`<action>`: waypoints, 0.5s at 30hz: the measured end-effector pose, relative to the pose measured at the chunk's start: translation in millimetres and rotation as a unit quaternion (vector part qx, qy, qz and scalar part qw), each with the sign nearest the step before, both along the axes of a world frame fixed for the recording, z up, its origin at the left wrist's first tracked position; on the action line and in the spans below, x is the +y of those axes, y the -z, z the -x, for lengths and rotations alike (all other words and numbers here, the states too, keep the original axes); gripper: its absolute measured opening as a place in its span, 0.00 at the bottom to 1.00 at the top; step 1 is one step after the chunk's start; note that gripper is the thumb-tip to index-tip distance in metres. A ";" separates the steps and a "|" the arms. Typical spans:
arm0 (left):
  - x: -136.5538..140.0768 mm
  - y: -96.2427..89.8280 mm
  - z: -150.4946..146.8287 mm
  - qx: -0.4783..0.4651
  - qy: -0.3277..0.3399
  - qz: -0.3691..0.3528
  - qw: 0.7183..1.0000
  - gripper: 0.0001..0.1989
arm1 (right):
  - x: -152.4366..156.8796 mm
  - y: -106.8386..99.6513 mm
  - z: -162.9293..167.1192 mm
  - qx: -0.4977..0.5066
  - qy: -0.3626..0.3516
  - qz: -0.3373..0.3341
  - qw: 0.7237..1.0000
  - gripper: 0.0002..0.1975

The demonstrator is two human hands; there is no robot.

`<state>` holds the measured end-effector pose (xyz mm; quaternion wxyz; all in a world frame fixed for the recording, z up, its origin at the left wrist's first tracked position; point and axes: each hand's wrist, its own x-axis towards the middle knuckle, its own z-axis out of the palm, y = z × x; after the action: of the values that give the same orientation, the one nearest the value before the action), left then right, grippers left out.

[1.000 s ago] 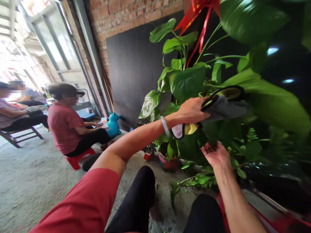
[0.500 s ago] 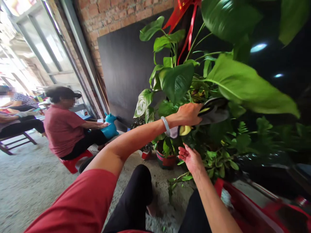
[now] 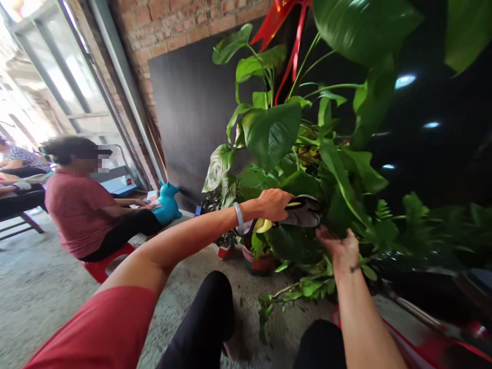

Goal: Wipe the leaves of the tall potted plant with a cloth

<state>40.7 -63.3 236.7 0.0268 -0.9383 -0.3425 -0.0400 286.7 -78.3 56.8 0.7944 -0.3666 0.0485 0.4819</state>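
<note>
My left hand [image 3: 273, 204], with a pale bangle [image 3: 239, 216] on its wrist, is closed around a grey, black and yellow cloth-like item [image 3: 305, 211]. One part of this item sticks out past my fingers and another hangs under my palm; I cannot make out its exact kind. My right hand [image 3: 340, 246] is to the right and lower, palm turned up with fingers apart, holding nothing. Its fingertips are close to the leaves of a large green potted plant [image 3: 272, 133], and I cannot tell whether they touch.
A plant pot [image 3: 257, 260] stands on the concrete floor [image 3: 169, 302]. On the left a person in a red shirt [image 3: 79, 210] sits on a red stool [image 3: 102, 266] near a blue animal toy [image 3: 168, 204]. A dark board [image 3: 184, 118] leans on the brick wall [image 3: 169, 23].
My left hand has moved left and slightly down with the cloth-like item. My right hand has moved right, turned palm up and spread its fingers. A large leaf at the right has swung downward.
</note>
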 end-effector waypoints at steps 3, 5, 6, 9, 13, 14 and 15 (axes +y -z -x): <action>-2.2 -3.7 8.5 -0.013 0.009 0.043 0.999 0.26 | 0.7 -5.7 -6.5 0.006 0.030 -0.046 0.998 0.06; -4.8 -11.9 14.0 -0.068 0.030 0.106 0.992 0.24 | -5.5 -8.0 -2.8 0.005 0.045 -0.075 0.996 0.06; -6.8 -17.7 14.6 -0.113 0.043 0.139 0.983 0.22 | -9.9 -7.6 2.9 0.005 0.047 -0.084 0.995 0.06; -16.3 -38.1 3.4 -0.276 0.084 0.194 0.938 0.19 | -24.5 0.3 35.5 0.008 0.031 -0.093 0.995 0.03; -31.9 -54.6 -30.8 -0.399 0.116 0.194 0.888 0.18 | -43.3 16.4 94.2 -0.005 -0.009 -0.108 0.994 0.05; -34.2 -54.4 -37.4 -0.391 0.110 0.180 0.896 0.18 | -48.0 19.8 106.3 -0.017 -0.021 -0.114 0.993 0.06; -35.5 -52.6 -41.7 -0.362 0.100 0.158 0.913 0.17 | -52.8 22.6 116.2 -0.029 -0.032 -0.119 0.992 0.08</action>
<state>82.3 -98.8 289.3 -0.2518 -0.8809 -0.2353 -0.3244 170.5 -131.1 34.2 0.8174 -0.2846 -0.0441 0.4989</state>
